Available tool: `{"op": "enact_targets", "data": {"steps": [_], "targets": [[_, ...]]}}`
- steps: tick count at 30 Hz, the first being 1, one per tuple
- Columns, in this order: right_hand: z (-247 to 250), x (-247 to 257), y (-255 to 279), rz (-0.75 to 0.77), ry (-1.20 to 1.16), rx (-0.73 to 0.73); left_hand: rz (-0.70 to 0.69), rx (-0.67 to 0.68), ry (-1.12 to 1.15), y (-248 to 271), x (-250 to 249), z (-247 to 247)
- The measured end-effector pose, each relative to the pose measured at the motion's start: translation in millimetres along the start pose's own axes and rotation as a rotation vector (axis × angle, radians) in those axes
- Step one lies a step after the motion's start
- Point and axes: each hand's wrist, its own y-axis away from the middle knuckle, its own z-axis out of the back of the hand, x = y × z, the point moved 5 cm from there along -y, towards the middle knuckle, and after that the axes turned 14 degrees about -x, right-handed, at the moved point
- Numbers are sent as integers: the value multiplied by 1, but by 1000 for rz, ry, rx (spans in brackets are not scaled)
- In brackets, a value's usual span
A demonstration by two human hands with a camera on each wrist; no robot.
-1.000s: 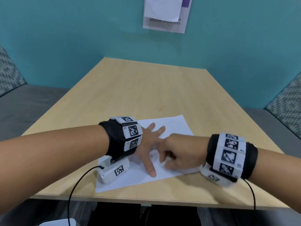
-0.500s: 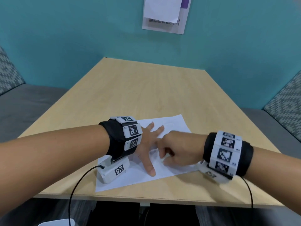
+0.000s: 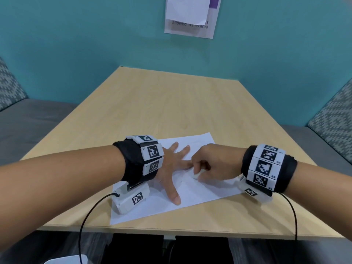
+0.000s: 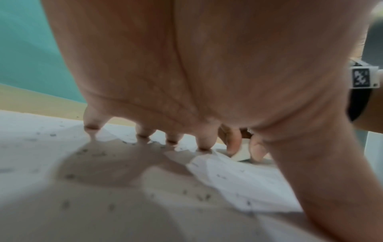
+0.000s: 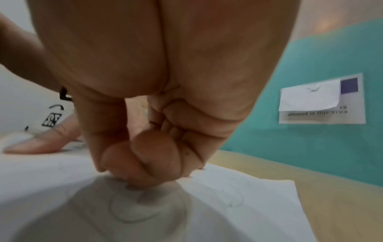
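A white sheet of paper [image 3: 190, 197] with faint pencil lines lies on the wooden table [image 3: 171, 103] near its front edge. My left hand [image 3: 171, 164] lies flat on the sheet with fingers spread and presses it down. My right hand [image 3: 213, 162] is just to the right of it, its fingers curled. It pinches a small white eraser [image 3: 197, 175] whose end touches the paper. The left wrist view shows the eraser [image 4: 241, 155] between the right hand's fingertips, and dark crumbs scattered on the paper [image 4: 238, 180]. A faint pencil circle [image 5: 145, 211] lies under the right hand [image 5: 145, 155].
A teal wall with a paper notice [image 3: 190, 16] stands behind the table. Grey benches with patterned cushions [image 3: 335, 119] flank it on both sides. Black cables [image 3: 85, 221] hang from both wrists over the table's front edge. A white object [image 3: 64, 260] shows below at the lower left.
My right hand has slid the eraser a little farther up the sheet, away from me. The left hand has stayed flat in the same place.
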Motion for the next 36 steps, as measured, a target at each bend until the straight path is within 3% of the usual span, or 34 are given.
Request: {"op": "enact_targets", "data": {"steps": [5, 9, 14, 18, 22, 27, 32, 36], "targets": [[-15, 22, 11, 102, -52, 92, -39, -42, 56, 5, -7, 7], [2, -3, 2, -16, -6, 4, 5, -9, 11, 2, -1, 1], [-15, 27, 14, 106, -69, 84, -41, -7, 17, 4, -5, 7], [-1, 3, 3, -4, -20, 10, -5, 0, 12, 3, -2, 2], [-16, 32, 12, 108, -89, 84, -37, 0, 44, 3, -3, 4], [0, -1, 1, -12, 7, 0, -6, -9, 12, 2, -1, 1], [-13, 25, 8, 86, -66, 71, -22, 3, 29, 2, 0, 3], [5, -9, -2, -42, 10, -16, 3, 1, 15, 5, -3, 4]]}}
